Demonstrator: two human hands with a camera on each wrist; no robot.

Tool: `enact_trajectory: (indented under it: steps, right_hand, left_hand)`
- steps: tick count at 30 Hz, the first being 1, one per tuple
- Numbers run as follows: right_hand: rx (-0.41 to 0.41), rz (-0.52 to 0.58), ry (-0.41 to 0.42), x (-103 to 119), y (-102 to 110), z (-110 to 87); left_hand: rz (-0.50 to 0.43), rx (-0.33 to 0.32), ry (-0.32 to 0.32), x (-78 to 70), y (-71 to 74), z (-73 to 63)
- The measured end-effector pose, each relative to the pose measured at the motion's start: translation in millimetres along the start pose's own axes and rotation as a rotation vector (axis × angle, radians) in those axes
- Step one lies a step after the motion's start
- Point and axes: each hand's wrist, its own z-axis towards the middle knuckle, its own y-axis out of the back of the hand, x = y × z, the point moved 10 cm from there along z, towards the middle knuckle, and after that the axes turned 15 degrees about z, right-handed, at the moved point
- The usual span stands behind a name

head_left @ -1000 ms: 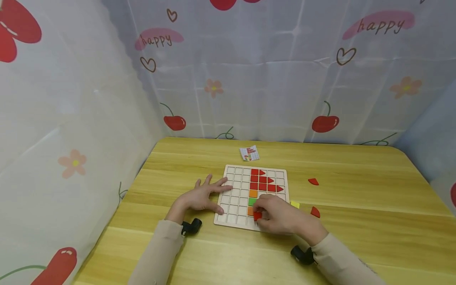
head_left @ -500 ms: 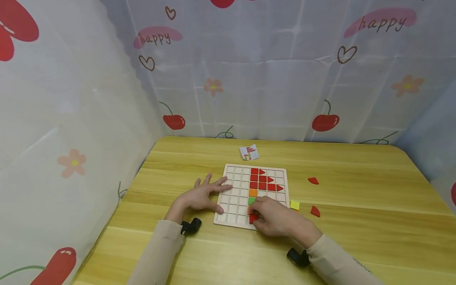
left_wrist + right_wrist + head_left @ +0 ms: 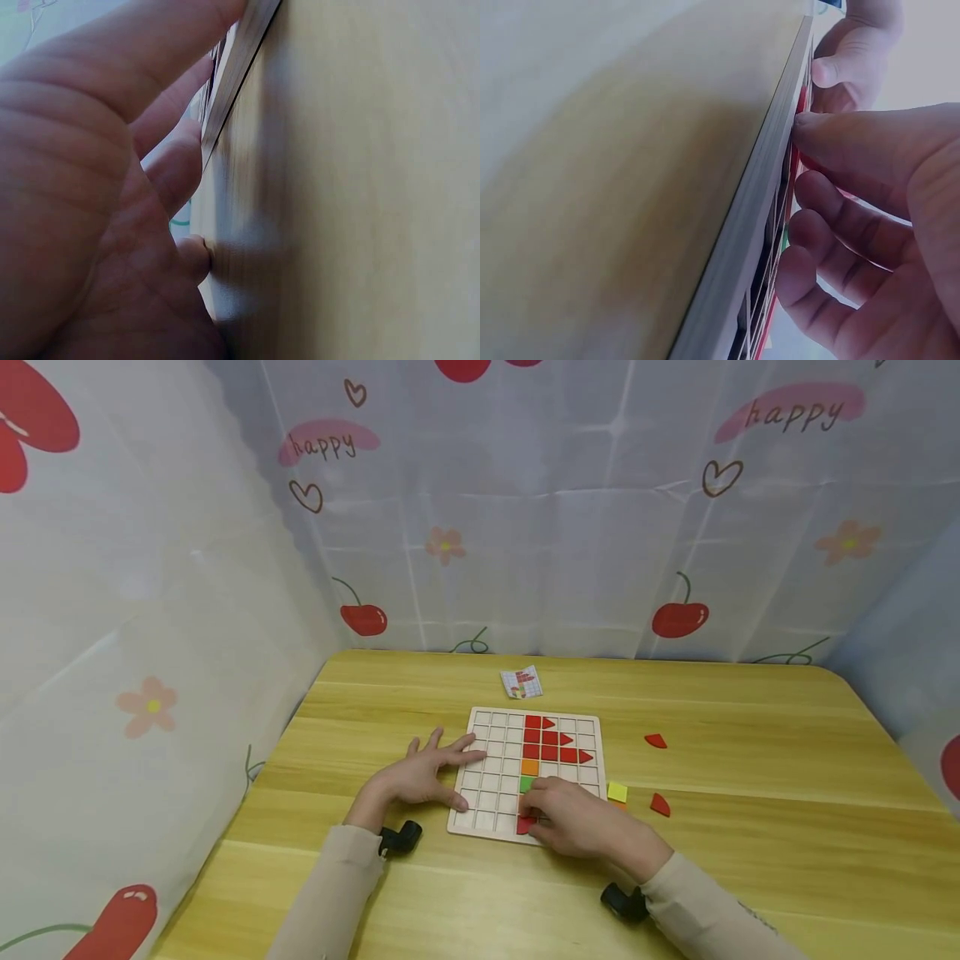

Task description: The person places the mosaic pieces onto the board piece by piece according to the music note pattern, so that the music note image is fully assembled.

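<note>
A pale wooden grid board (image 3: pixel 492 782) lies on the table. My left hand (image 3: pixel 420 774) rests with spread fingers on its left edge; the left wrist view shows fingers (image 3: pixel 174 169) along the board's side. Thumb and fingers of my right hand (image 3: pixel 581 817) pinch a red piece (image 3: pixel 523 826) at the front cell of the coloured column, its outline partly covered. Above it in that column are a green square (image 3: pixel 527 785) and an orange square (image 3: pixel 529 767). Three rows of red squares (image 3: pixel 550 738) ending in red triangles (image 3: pixel 586 756) fill cells farther back.
Behind the board lies a small pattern card (image 3: pixel 521 682). Right of the board are a yellow square (image 3: pixel 617 792), an orange piece partly hidden by my right hand, and two red quarter-circle pieces (image 3: pixel 656 741). A patterned curtain (image 3: pixel 487 527) stands along the table's back edge.
My right hand has shifted slightly left and toward the front with the red piece, which now sits lower in the front cell. My left hand has stayed in place.
</note>
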Motion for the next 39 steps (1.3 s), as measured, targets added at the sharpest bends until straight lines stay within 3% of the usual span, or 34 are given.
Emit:
enact_trajectory:
  steps: [12,18,30,39]
  right_hand:
    - [-0.027,0.050,0.023,3,10,-6.5]
    - [-0.065,0.062,-0.057,-15,29,-17.6]
    - [-0.163,0.013,-0.111,-48,63,-52.5]
    - [-0.189,0.042,-0.270,-82,71,-72.0]
  left_hand:
    - [0.002,-0.003,-0.002,-0.7,0.4,-2.3]
    - [-0.005,-0.010,-0.004,-2.3,2.3,-2.5]
    - [-0.014,-0.015,-0.014,-3.3,2.5,-0.4]
    - [-0.002,-0.011,-0.004,1.0,-1.2,-0.6]
